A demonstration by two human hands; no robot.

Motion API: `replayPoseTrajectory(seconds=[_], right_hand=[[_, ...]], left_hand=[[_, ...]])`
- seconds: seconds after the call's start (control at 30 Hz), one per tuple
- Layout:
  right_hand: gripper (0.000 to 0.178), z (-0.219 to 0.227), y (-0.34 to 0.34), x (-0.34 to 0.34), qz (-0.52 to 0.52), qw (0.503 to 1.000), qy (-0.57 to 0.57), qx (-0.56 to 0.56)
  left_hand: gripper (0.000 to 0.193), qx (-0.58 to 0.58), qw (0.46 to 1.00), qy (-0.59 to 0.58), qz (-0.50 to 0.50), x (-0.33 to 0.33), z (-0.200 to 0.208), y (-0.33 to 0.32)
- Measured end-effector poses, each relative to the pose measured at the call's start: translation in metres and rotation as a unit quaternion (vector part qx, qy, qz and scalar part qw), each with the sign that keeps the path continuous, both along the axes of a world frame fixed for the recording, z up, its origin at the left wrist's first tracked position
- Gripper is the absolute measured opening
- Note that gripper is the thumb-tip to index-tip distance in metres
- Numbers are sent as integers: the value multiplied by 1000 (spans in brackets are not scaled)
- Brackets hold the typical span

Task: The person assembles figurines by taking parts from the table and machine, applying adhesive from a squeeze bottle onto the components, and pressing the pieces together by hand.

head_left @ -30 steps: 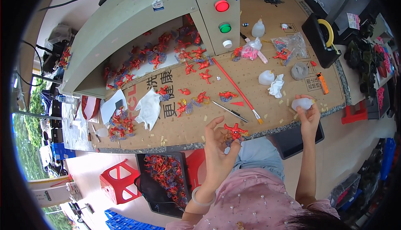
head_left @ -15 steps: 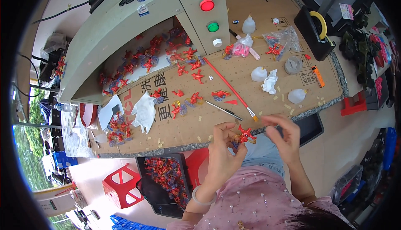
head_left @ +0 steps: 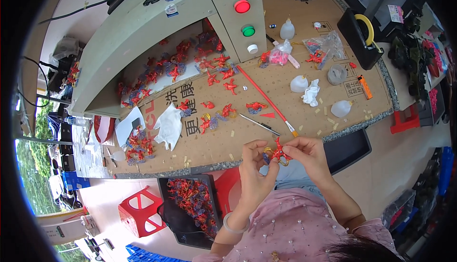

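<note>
A small red toy figurine [head_left: 278,151] with yellow and translucent purple parts is held above my lap, just off the table's near edge. My left hand [head_left: 255,169] pinches it from the left between thumb and fingers. On its other side, my right hand [head_left: 307,156] is closed with thumb and fingertips on the red body. The fingers partly cover the figurine. Beyond my hands lie a red-handled paintbrush [head_left: 266,99], bristles toward me, and a slim pointed metal tool [head_left: 259,124]. More red figurines [head_left: 227,110] are scattered on the cardboard-covered table [head_left: 223,143].
A grey arched machine [head_left: 143,38] with figurines inside stands at the back left. On the right are squeeze bottles [head_left: 341,108], a tape dispenser [head_left: 359,38] and an orange cutter [head_left: 365,87]. Below the table edge sit a black tray [head_left: 213,186] of figurines and a red stool [head_left: 138,209].
My right hand has moved left and closed onto the figurine; half a second ago it was apart from it. My left hand keeps its hold. The view has shifted slightly.
</note>
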State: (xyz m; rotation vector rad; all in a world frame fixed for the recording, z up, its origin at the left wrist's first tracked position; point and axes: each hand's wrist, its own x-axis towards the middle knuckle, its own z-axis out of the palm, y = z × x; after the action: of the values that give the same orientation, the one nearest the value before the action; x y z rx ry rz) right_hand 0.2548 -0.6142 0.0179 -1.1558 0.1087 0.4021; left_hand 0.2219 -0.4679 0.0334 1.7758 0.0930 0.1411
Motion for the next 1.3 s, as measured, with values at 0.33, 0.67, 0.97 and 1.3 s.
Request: replayPoseTrajectory(seconds=[0.33,0.67,0.97,1.3], right_hand=[[4,-4,-4,5,34,999,-16,-8],[4,5,-13,13,84,996,-19,-7],[4,7,-15,16,102,994,-38,11],[4,10,-12,14,96,991,-90,-35]], left_hand=[[38,-159,982,104,-18,2,12,0],[39,-102,990,91,-44,2,14,-2],[41,1,998,41,-48,0,22,-6],[49,84,994,19,-60,3,27,-1]])
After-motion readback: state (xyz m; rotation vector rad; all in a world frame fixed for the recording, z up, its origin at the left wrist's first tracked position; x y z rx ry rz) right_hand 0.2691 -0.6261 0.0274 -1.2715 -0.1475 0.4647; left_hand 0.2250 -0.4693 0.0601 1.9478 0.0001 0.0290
